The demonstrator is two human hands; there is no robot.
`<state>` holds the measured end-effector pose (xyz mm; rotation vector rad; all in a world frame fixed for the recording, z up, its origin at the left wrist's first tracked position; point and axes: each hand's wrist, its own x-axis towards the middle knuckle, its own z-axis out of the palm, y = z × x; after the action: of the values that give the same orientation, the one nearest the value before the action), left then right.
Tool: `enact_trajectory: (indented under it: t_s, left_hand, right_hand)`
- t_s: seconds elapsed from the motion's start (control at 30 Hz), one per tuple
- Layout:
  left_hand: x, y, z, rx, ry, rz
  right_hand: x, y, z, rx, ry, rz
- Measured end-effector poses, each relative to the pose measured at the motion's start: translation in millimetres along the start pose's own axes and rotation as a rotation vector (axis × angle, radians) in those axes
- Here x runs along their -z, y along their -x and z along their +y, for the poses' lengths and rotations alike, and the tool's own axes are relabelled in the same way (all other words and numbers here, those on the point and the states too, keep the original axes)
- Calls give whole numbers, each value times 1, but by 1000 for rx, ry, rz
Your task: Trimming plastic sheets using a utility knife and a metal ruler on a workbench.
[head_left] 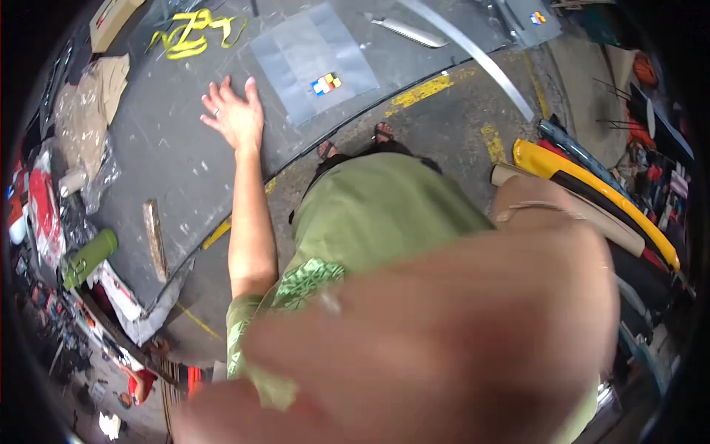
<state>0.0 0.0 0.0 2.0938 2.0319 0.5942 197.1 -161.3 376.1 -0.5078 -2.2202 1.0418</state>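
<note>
My left hand [238, 118] rests palm down on the dark grey work table [185, 163], fingers spread, holding nothing. Just right of it lies a translucent plastic sheet [296, 52] with a small patch of coloured blocks [325, 84]. A cutting tool with a grey ridged handle [410, 32] is on the table beyond the sheet, next to a long curved pale strip [481, 59]. My right hand [444, 325] is raised very close to the camera and badly blurred. Its fingers cannot be made out, nor whether anything is in them.
A tangled yellow strap [196, 33] lies at the table's far side. Brown paper and clear plastic [89, 111], a worn stick [154, 240] and a green roll [90, 257] are at the left. Yellow and beige rolls [592, 192] stand at the right. A person in red [139, 385] is at lower left.
</note>
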Motion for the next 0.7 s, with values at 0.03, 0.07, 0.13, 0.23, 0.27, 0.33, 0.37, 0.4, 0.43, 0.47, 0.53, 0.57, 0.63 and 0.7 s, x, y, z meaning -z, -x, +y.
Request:
enact_trajectory:
  t_s: [0.03, 0.07, 0.13, 0.23, 0.27, 0.33, 0.37, 0.4, 0.43, 0.47, 0.53, 0.57, 0.63, 0.7]
  left_hand:
    - [4, 6, -10, 9, -27, 20]
    - [7, 15, -18, 30, -46, 30]
    - [24, 10, -31, 11, -59, 15]
    - [22, 8, -25, 0, -66, -16]
    - [20, 6, -18, -24, -82, -10]
    - [21, 8, -12, -74, -170, 4]
    - [17, 9, -13, -117, -205, 60]
    - [22, 8, -7, -152, -111, 49]
    - [25, 10, -13, -191, -71, 72]
    - [28, 11, -21, -216, -35, 100]
    - [27, 7, -25, -194, -27, 84]
    - [23, 5, -25, -170, -33, 19]
    - [26, 7, -22, -122, -58, -114]
    - [28, 10, -29, -118, -122, -160]
  right_hand:
    - [-1, 2, 7, 13, 4, -16]
    - [-18, 3, 25, 19, -109, -107]
    - [-41, -4, 52, -116, -461, -105]
    - [-63, 11, 96, -253, -297, -98]
    - [-69, 20, 107, -394, -272, -63]
    - [-79, 40, 124, -638, -246, 19]
    - [-82, 53, 130, -751, -232, 65]
    - [-86, 69, 136, -766, -229, 123]
    - [-94, 80, 141, -760, -188, 159]
    - [-98, 84, 140, -791, -188, 185]
    - [-108, 92, 147, -827, -147, 302]
    - [-113, 97, 153, -837, -113, 326]
    - [-113, 102, 151, -873, -103, 348]
    - [-114, 107, 155, -863, -89, 340]
